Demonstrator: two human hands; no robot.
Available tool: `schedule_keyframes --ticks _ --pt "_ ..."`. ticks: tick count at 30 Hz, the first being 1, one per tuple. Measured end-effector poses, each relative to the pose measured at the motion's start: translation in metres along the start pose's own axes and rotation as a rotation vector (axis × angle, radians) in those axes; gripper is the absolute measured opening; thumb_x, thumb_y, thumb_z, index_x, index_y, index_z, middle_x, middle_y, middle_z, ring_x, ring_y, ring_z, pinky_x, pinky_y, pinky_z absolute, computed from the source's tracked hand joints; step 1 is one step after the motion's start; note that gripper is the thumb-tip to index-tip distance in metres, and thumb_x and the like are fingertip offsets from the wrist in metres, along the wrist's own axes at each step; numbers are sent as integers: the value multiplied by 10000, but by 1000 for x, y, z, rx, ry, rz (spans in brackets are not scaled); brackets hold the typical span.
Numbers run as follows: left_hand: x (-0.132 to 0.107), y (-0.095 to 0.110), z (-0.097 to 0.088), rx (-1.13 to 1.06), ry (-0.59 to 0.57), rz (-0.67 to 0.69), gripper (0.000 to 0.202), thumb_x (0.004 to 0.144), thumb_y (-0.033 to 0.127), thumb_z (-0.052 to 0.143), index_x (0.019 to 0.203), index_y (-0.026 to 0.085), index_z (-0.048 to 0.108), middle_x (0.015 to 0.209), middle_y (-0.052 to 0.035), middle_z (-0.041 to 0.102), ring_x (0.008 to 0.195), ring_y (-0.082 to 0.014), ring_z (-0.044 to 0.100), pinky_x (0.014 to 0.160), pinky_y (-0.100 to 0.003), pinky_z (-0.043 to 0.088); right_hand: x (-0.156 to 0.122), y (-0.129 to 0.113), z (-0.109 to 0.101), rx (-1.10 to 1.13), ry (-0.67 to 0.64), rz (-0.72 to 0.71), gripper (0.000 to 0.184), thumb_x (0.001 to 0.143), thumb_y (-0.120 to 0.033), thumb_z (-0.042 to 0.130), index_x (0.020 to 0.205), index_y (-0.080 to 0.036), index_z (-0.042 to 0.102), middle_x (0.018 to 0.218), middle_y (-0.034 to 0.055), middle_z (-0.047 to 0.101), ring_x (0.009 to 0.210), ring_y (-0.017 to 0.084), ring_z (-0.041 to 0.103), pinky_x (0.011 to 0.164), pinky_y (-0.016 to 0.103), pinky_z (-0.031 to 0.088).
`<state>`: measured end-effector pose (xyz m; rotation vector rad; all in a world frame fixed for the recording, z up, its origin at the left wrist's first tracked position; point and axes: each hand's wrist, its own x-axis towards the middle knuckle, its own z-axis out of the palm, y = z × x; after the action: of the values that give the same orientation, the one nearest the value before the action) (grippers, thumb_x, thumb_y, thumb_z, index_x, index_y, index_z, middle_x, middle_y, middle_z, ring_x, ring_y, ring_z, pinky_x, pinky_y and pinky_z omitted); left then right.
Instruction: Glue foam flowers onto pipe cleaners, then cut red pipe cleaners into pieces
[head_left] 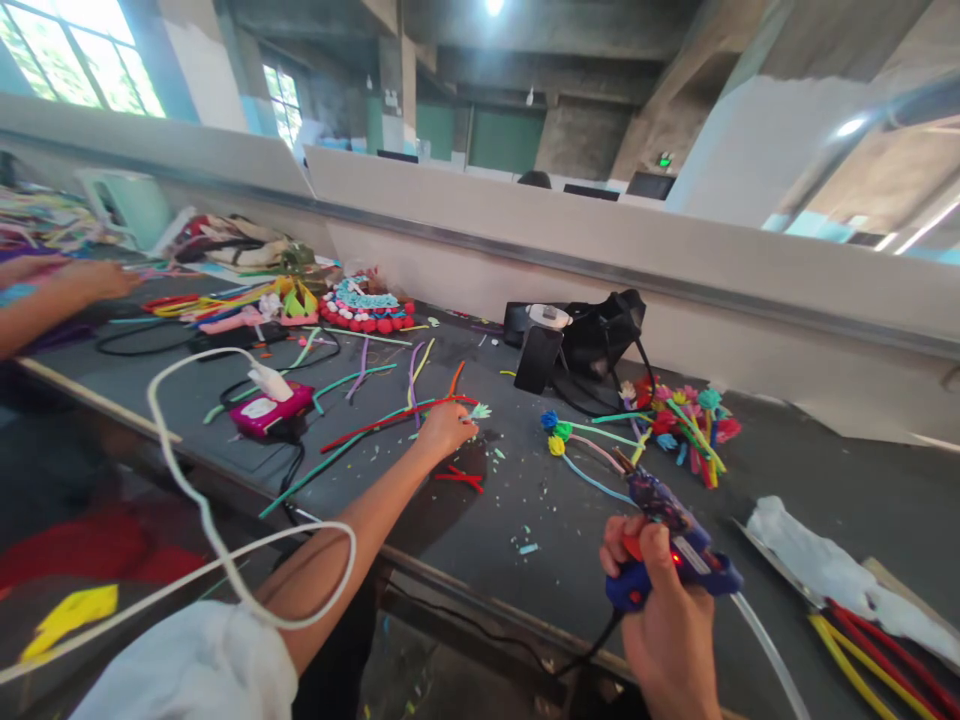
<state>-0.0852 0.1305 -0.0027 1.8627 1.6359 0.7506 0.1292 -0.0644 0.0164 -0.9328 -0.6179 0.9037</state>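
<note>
My right hand (670, 625) is closed round the handle of a blue hot glue gun (675, 540), its nozzle pointing away over the grey table (525, 500). My left hand (445, 428) reaches out across the table with its fingers pinched on a small pale green flower piece (480, 410) at the end of a pipe cleaner. Small red pipe cleaner bits (461, 478) lie just in front of that hand. Pipe cleaner stems with blue, green and yellow pompom tips (559, 432) rest between my two hands.
A bunch of colourful pipe cleaner flowers (686, 420) lies at right, beside a black bag (600, 335). A pink device (270, 410) with a white cable sits at left. Another person's arm (52, 290) rests far left. Loose pipe cleaners and a red-and-blue pompom piece (365, 305) cover the back.
</note>
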Motion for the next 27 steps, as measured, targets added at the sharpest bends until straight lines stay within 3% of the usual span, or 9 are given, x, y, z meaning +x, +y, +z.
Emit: schedule_keyframes --ticks 4,7,14,19,23,27 --pt "-5 10 17 22 -73 64 94 685 184 634 714 156 718 620 10 618 624 -138 530 595 -233 337 -1 -1 -1 -10 10 14 272 794 -397 740 698 -166 633 704 2 561 589 91 461 476 208 388" --pt "-11 17 25 26 -134 99 139 671 160 631 759 158 739 651 -3 652 644 -145 549 606 -231 346 -1 -2 0 -16 13 24 270 792 -402 741 707 -166 643 711 5 572 590 92 462 479 211 390" --pt "-15 22 29 -64 -174 70 85 645 125 598 587 154 653 542 9 550 599 -134 480 592 -242 297 0 -3 -3 -36 15 29 293 783 -414 746 688 -158 639 715 11 583 583 92 466 479 223 374" --pt "-28 34 28 -270 -227 -5 124 694 273 609 659 155 603 532 53 438 556 -107 397 558 -228 275 2 2 0 -96 96 2 249 722 -358 803 765 -163 655 754 14 631 571 87 480 499 231 371" --pt "-54 51 26 -445 -403 -63 286 708 433 623 804 166 590 519 90 353 470 -81 293 497 -225 257 3 9 9 -114 150 -23 278 641 -300 853 810 -175 672 761 -10 650 563 75 491 537 230 391" --pt "-79 67 23 -735 -644 -137 374 632 471 733 775 173 556 541 104 316 469 -55 213 462 -220 162 5 16 19 -178 144 -48 246 637 -291 841 792 -173 690 789 0 693 556 77 522 547 231 414"
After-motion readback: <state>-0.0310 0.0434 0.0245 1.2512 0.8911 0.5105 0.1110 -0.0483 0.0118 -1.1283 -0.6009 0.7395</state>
